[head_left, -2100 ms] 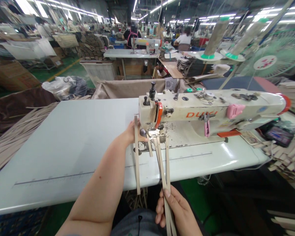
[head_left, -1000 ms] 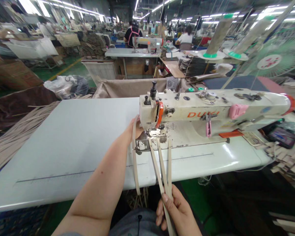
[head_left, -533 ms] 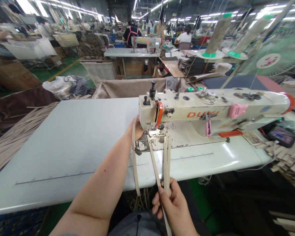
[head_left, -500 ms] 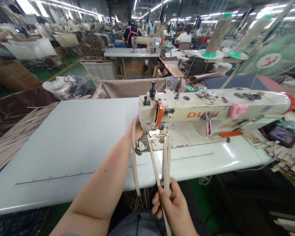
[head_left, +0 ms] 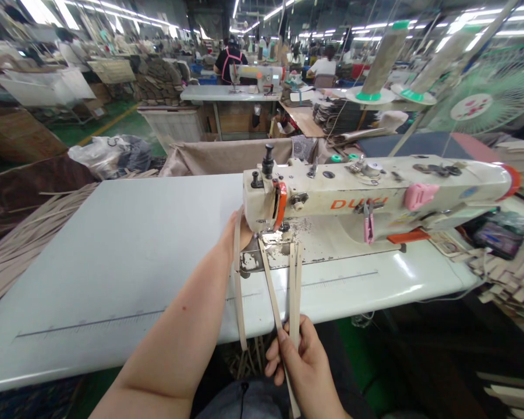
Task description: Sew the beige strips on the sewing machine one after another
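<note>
Right hand (head_left: 297, 364) pinches beige strips (head_left: 293, 291); left hand (head_left: 238, 233) at sewing machine (head_left: 367, 195).

One head-worn view looks forward and down, close over the sewing machine (head_left: 375, 198) and white table (head_left: 113, 256).

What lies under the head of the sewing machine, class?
Under the sewing machine head, tan strips run to the presser foot over a scuffed metal plate. The left hand reaches in behind; its fingertips and the needle are hidden.
</note>
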{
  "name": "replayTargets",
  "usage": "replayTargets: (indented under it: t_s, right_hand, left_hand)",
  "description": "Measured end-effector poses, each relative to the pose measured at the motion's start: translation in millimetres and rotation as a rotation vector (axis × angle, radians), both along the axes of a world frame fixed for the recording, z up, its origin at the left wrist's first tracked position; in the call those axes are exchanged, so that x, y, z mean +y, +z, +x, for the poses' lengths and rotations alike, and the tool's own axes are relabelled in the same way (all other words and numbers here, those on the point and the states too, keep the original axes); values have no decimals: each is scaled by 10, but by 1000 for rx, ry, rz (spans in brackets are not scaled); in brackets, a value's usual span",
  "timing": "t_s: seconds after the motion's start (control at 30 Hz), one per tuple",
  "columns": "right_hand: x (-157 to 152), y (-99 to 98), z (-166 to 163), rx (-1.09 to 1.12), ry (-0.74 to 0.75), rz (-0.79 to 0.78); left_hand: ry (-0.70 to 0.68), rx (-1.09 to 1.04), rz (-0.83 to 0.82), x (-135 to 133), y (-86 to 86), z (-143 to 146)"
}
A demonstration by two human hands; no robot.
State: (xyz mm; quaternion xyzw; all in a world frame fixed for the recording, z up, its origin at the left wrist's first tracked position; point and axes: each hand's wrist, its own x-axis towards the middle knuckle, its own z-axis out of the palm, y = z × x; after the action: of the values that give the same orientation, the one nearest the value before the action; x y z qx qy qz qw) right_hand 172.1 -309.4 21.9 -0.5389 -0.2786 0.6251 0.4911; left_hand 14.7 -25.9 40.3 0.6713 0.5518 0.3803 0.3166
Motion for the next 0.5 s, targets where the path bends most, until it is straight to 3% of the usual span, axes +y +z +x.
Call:
replayTargets:
  t_s: [0.17, 0.4, 0.5]
  right_hand:
    - [-12, -109, -7, 33, -51, 28]
    - [25, 61, 34, 9, -3, 8]
    - [8, 1, 37, 3, -10, 18]
  left_hand:
    - [-11, 20, -5, 4, -9, -9]
    - [13, 65, -22, 76, -4, -91]
    - [-75, 84, -9, 102, -9, -150]
